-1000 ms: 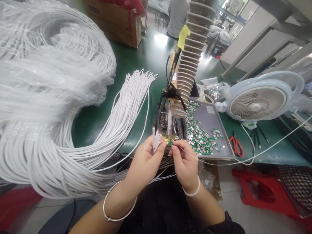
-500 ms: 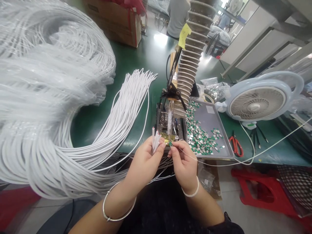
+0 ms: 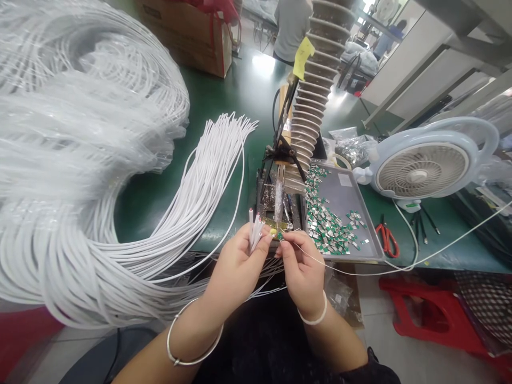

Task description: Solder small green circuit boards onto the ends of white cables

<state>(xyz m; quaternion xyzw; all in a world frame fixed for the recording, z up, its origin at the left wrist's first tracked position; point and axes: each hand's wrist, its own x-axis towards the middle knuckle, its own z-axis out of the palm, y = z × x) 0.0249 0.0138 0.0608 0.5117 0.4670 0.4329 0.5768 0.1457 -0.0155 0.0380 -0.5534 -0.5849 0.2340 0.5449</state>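
Observation:
My left hand is closed around several white cables, whose cut ends with reddish cores stick up past the thumb. Between thumb and fingers, my right hand pinches a small connector with a green circuit board, along with a thin pale wire that trails off to the right. Fingertips of both hands nearly meet under an upright soldering iron clamped in a black stand. A yellow bit shows by the left fingertips. Exact contact at the iron's tip is too small to make out.
A large coil of white cable covers the left side. A grey tray of small green-and-silver connectors lies to the right, near red-handled pliers and a fan. A ribbed hose hangs behind the iron.
Both hands keep almost the same place and grip. The right hand has shifted very slightly, and the thin wire sags a little lower.

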